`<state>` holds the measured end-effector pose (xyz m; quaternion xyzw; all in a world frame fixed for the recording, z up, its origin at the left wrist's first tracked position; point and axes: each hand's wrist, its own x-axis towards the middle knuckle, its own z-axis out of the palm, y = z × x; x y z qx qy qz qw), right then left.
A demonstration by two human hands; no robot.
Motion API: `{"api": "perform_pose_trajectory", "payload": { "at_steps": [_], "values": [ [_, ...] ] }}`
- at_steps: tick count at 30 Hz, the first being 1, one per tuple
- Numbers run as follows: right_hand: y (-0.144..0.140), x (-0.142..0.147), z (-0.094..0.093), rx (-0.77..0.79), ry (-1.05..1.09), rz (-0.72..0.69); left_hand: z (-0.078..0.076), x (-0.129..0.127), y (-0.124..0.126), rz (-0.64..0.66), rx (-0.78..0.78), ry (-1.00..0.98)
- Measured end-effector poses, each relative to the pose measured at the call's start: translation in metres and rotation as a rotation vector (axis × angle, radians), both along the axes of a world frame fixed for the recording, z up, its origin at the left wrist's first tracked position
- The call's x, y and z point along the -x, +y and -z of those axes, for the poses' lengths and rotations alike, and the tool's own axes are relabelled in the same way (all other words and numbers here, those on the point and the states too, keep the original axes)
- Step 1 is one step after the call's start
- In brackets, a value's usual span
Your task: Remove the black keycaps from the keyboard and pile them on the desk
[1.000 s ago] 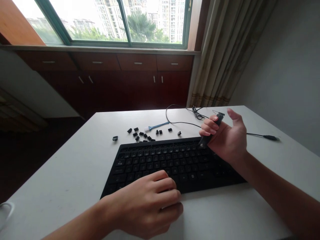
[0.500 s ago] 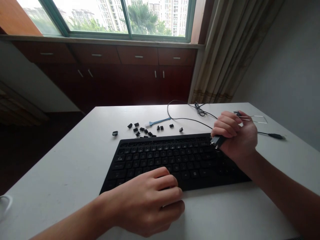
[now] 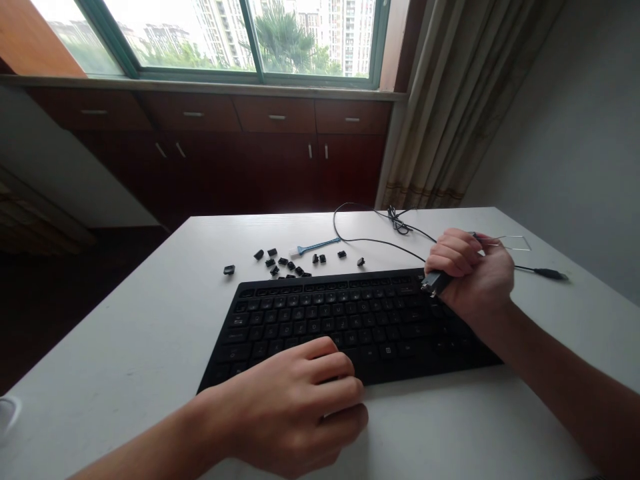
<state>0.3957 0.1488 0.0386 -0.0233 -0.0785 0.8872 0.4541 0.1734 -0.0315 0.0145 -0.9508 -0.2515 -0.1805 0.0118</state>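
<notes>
A black keyboard (image 3: 325, 327) lies on the white table. Above its right part, my right hand (image 3: 473, 273) is closed around a keycap and switch puller (image 3: 436, 283). The tool's metal hooks point down toward the keys, and its wire loops (image 3: 515, 242) stick out past the thumb side. Over the front left edge of the keyboard rests my left hand (image 3: 295, 403), back upward with curled fingers. Its thumb and fingertips are hidden, so I cannot see what they hold, if anything. Several loose black keycaps (image 3: 291, 265) lie behind the keyboard, one keycap (image 3: 229, 269) farther left.
A blue brush (image 3: 317, 245) with white bristles lies behind the keycaps. The black cable (image 3: 383, 239) loops across the back, partly bundled, with its plug (image 3: 550, 273) at the right. A white object (image 3: 7, 413) shows at the left edge of the table (image 3: 120, 347).
The view has tilted slightly upward. Both hands keep nearly the same pose, and the keycaps, brush and cable stay where they were.
</notes>
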Motion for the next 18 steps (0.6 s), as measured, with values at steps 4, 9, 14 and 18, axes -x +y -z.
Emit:
{"api": "perform_pose_trajectory", "payload": {
  "at_steps": [4, 9, 14, 18],
  "values": [
    [0.0005, 0.0003, -0.0006, 0.010, -0.007, 0.016, -0.0009, -0.0007, 0.0002, -0.004, -0.004, -0.004],
    [-0.0001, -0.0002, -0.0022, -0.021, -0.036, 0.034, -0.0023, -0.0012, 0.0004, -0.007, -0.007, -0.008],
    [-0.0011, -0.0001, -0.0037, -0.069, -0.056, 0.041, -0.0028, -0.0009, 0.0005, -0.013, 0.002, -0.009],
    [-0.0013, 0.0006, -0.0051, -0.115, -0.092, 0.039, -0.0047, -0.0018, 0.0004, -0.014, 0.010, -0.004]
  ]
}}
